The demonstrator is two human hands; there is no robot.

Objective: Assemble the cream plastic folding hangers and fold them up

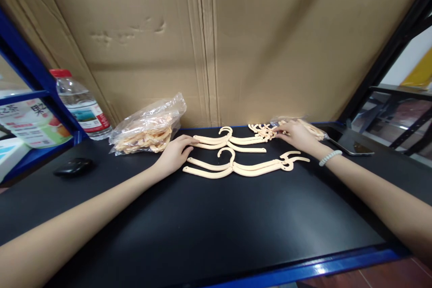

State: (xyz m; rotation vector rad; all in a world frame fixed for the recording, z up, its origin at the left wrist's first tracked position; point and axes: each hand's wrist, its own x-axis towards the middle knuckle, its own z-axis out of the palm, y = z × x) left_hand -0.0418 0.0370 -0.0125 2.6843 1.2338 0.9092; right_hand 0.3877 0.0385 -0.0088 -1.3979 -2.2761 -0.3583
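Cream plastic clothes hangers lie on the black tabletop: an upper group (212, 146) and a lower hanger (209, 173), each with a curved hook. My left hand (175, 153) is at the left end of the upper group, fingers and thumb closed around a hanger arm tip. My right hand (297, 135) reaches to a pile of small cream hook pieces (265, 131), its thumb and fingers pinched on one at the pile's right edge. Further hook pieces (289, 161) rest at the right end of the lower hanger.
A clear bag of cream parts (148, 130) stands at the back left, another bag (308, 128) behind my right hand. A water bottle (83, 108) and black mouse (74, 167) are at left. A phone (354, 143) lies at right. Cardboard (270, 54) walls off the back.
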